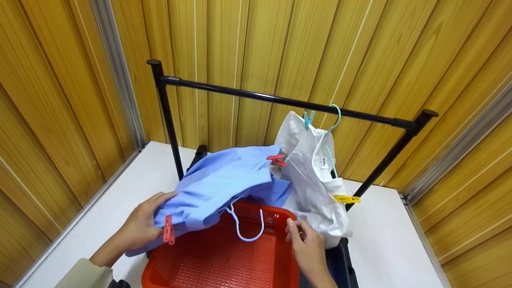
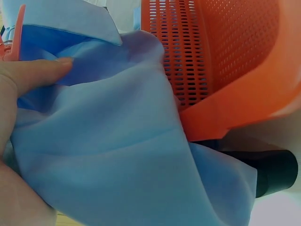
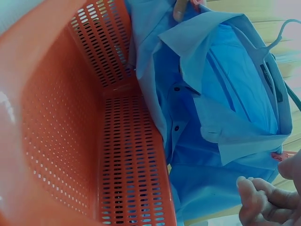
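Note:
A light blue collared shirt (image 1: 224, 172) lies over the far left part of the red basket (image 1: 224, 260), and my left hand (image 1: 142, 220) grips one shoulder of it. In the left wrist view the thumb presses on the blue cloth (image 2: 108, 132). One red clothespin (image 1: 169, 232) is clipped beside that hand, another red clothespin (image 1: 276, 160) at the opposite shoulder. From the collar, a pale hanger hook (image 1: 250, 239) hangs over the basket. My right hand (image 1: 307, 250) is by the basket's right rim, its fingers loosely bent with nothing between them.
Behind the basket stands a black garment rack (image 1: 256, 95). A white shirt (image 1: 308, 180) hangs from its bar on a teal hanger (image 1: 336, 120), with a teal clothespin (image 1: 308, 119) and a yellow clothespin (image 1: 347, 199). A dark bin (image 1: 340, 264) shows below on the right.

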### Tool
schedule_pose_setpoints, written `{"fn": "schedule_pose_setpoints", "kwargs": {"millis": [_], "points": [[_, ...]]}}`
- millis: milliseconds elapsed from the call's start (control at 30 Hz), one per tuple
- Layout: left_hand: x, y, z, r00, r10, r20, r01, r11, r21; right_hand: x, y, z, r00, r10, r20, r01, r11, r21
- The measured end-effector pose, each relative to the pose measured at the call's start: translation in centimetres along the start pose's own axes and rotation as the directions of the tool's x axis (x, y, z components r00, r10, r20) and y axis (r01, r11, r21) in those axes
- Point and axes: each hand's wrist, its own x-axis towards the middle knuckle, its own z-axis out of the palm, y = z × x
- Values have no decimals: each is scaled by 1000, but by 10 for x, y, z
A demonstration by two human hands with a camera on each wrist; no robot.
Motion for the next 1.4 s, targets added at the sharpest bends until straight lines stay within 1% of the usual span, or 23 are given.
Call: {"fn": "schedule_pose_setpoints", "kwargs": {"millis": [167, 300, 433, 667, 767, 933, 1067, 1133, 1200, 1300, 1367, 1400], "points": [[-3, -1, 1, 999, -35, 38, 36, 999, -23, 6, -4, -1, 1000, 1, -17, -1, 1000, -17], [-6, 0, 2, 995, -79, 61, 81, 996, -26, 12, -8, -3, 999, 38, 10, -38, 999, -2], [-7, 1, 3, 992, -101, 80, 103, 995, -14, 17, -12, -4, 996, 75, 38, -76, 997, 21], [-8, -1, 4, 993, -88, 77, 89, 996, -12, 28, -14, -5, 990, 114, 85, -120, 990, 71], [-8, -2, 5, 995, -69, 68, 70, 998, -10, 33, -15, -5, 989, 124, 84, -131, 989, 74], [-10, -3, 7, 998, -36, 46, 36, 999, 7, 41, -15, -3, 991, 114, 68, -119, 990, 73], [-11, -3, 7, 998, -37, 55, 37, 999, 8, 46, -17, -1, 987, 135, 81, -144, 983, 112], [-12, -3, 7, 998, -34, 58, 34, 999, 8, 50, -18, 1, 984, 154, 87, -165, 975, 148], [-12, -3, 7, 998, -31, 56, 30, 999, 10, 53, -19, 3, 979, 181, 97, -198, 956, 215], [-12, -3, 9, 999, -7, 43, 6, 1000, 19, 57, -21, 5, 968, 224, 114, -249, 917, 311], [-12, -3, 10, 999, 20, 36, -21, 999, 29, 59, -21, 7, 960, 250, 124, -278, 896, 345], [-12, -3, 10, 999, 34, 34, -35, 999, 35, 59, -22, 7, 957, 260, 126, -288, 892, 349]]}}
